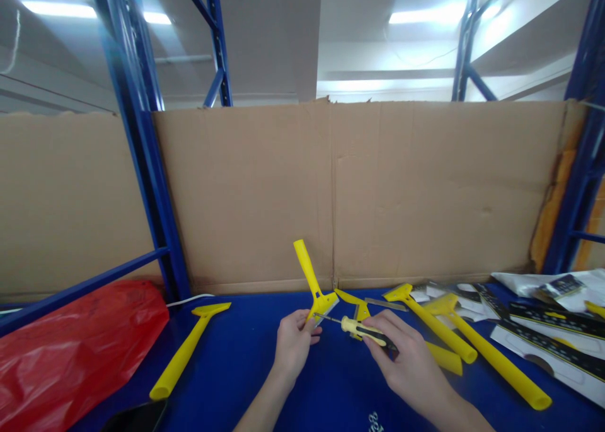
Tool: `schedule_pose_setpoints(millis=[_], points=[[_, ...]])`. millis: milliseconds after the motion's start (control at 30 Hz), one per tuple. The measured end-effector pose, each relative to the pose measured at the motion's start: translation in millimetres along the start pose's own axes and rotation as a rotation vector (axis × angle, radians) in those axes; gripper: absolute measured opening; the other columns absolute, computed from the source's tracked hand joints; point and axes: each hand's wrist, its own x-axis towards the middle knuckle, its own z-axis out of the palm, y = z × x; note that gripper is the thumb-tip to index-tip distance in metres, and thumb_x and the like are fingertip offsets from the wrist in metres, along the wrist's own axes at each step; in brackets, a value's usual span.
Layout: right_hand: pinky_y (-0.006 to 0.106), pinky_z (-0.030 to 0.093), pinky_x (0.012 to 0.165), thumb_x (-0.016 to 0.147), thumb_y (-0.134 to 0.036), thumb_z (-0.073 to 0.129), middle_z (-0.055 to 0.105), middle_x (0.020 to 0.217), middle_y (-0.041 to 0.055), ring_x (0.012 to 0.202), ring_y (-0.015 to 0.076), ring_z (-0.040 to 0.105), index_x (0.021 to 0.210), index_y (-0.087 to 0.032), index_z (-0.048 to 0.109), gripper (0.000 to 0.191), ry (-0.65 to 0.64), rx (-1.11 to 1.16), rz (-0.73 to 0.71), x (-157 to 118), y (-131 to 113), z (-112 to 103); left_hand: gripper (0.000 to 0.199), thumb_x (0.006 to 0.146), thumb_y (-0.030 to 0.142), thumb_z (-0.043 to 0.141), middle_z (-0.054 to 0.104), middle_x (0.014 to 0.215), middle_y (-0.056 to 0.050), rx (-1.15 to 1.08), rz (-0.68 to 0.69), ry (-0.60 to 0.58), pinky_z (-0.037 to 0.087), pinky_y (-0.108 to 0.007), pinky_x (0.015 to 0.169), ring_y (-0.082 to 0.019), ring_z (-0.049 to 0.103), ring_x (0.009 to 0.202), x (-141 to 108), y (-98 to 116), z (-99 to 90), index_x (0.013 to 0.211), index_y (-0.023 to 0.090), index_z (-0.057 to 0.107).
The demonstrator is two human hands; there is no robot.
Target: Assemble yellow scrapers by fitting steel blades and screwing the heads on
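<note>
My left hand (293, 340) is closed around the head of a yellow scraper (308, 273), whose handle points up and slightly left. A metal edge shows along the scraper's head. In my right hand (407, 351) is a screwdriver (363, 331) with a pale yellow and black handle. Its thin shaft points left, and the tip meets the scraper's head near my left fingers; whether it sits in a screw is too small to tell. Just behind the screwdriver lies another yellow scraper (358, 306), partly hidden by my right hand.
More yellow scrapers (439, 325) lie at the right beside printed packaging cards (553, 344). One yellow scraper (189, 350) rests at the left, near a red plastic bag (85, 350) and a dark phone-like object (135, 417). Small metal pieces (375, 422) lie at the front. A cardboard wall (265, 192) stands behind.
</note>
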Motion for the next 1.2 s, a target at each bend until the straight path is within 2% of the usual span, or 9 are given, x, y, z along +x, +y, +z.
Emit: schedule_pose_setpoints(millis=[400,700,1067,1200], points=[[0.026,0.054,0.067,0.085,-0.018,0.051,0.065,0.084,0.0061,0.074,0.0174,0.065,0.089,-0.021,0.068,0.018,-0.001,0.014,-0.023,2,-1,-1,0.011,0.08,0.002,0.057,0.071,0.079,-0.012,0.023,-0.027,-0.035,0.053,-0.02,0.053,-0.013,0.066,0.058,-5,6,-1.0,0.088,0.005,0.064],[0.025,0.054,0.064,0.084,-0.015,0.051,0.064,0.084,0.0063,0.073,0.0165,0.065,0.09,-0.021,0.068,0.019,0.027,0.023,-0.043,3,2,1,0.01,0.08,0.003,0.058,0.071,0.079,-0.013,0.009,-0.065,-0.027,0.052,-0.02,0.05,-0.013,0.066,0.056,-5,11,0.6,0.088,0.003,0.064],[0.026,0.056,0.066,0.086,-0.017,0.049,0.062,0.087,0.0066,0.074,0.0171,0.065,0.09,-0.022,0.066,0.018,0.002,0.008,-0.02,0,3,1,0.015,0.082,0.002,0.053,0.071,0.086,-0.013,0.065,-0.034,-0.03,0.051,-0.018,0.048,-0.011,0.065,0.057,-1,3,0.5,0.094,0.003,0.062],[0.027,0.056,0.071,0.084,-0.016,0.049,0.055,0.107,0.0097,0.084,0.0179,0.064,0.104,-0.022,0.059,0.024,-0.023,-0.014,0.005,-2,-1,-2,0.012,0.081,0.002,0.054,0.071,0.081,-0.011,0.09,0.003,-0.04,0.051,-0.018,0.048,-0.011,0.065,0.056,1,-2,0.3,0.09,0.005,0.063]])
